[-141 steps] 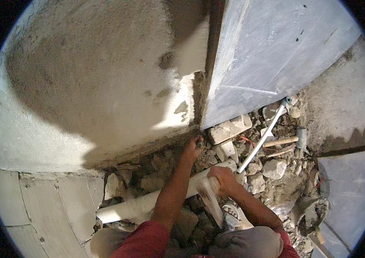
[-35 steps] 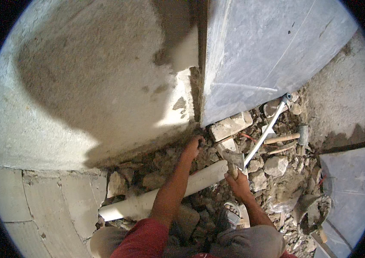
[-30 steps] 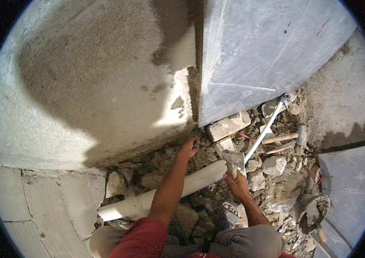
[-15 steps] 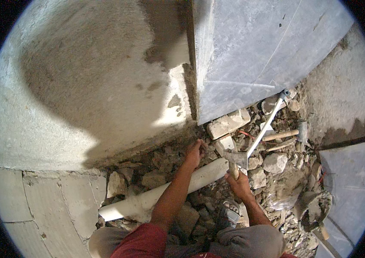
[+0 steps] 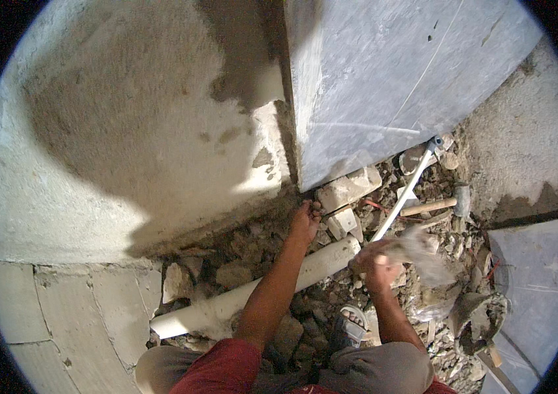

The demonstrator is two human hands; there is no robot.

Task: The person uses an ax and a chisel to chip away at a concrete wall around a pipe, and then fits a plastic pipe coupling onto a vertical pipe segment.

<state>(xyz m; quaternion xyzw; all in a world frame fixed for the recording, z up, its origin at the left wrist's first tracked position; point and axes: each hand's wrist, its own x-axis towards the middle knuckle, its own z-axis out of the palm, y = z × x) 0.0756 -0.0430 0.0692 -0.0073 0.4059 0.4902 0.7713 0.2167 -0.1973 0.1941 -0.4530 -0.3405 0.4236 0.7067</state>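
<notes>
Reading our view as a clock face, we are keeping two bare hands near its middle. With our left hand [image 5: 306, 222], just off centre between 4 and 5 o'clock, we are curling the fingers round one thin dark rod [image 5: 339, 211], which is pointing toward 2 o'clock. With our right hand [image 5: 383, 264], at 4 o'clock, we are closing the fingers on one hand tool [image 5: 418, 256]; its head is blurring too much for us to tell its shape.

We are seeing two white pipes: one thick pipe [image 5: 216, 310] is running from 7 o'clock to 4 o'clock beneath our left forearm, and one thin pipe [image 5: 402, 194] is slanting at 3 o'clock up to one grey elbow fitting [image 5: 437, 141]. One wooden-handled hammer [image 5: 462, 200] is lying at 3 o'clock. Two pale blocks, one long block [image 5: 351, 188] and one smaller block [image 5: 342, 223], are sitting just beyond the left hand toward 2 and 3 o'clock. One rubble-crusted bucket [image 5: 478, 326] is leaning at 4 o'clock, and one sandalled foot [image 5: 352, 323] is resting at 5. One blue-grey panel [image 5: 397, 79] is standing between 1 and 2 o'clock.
</notes>
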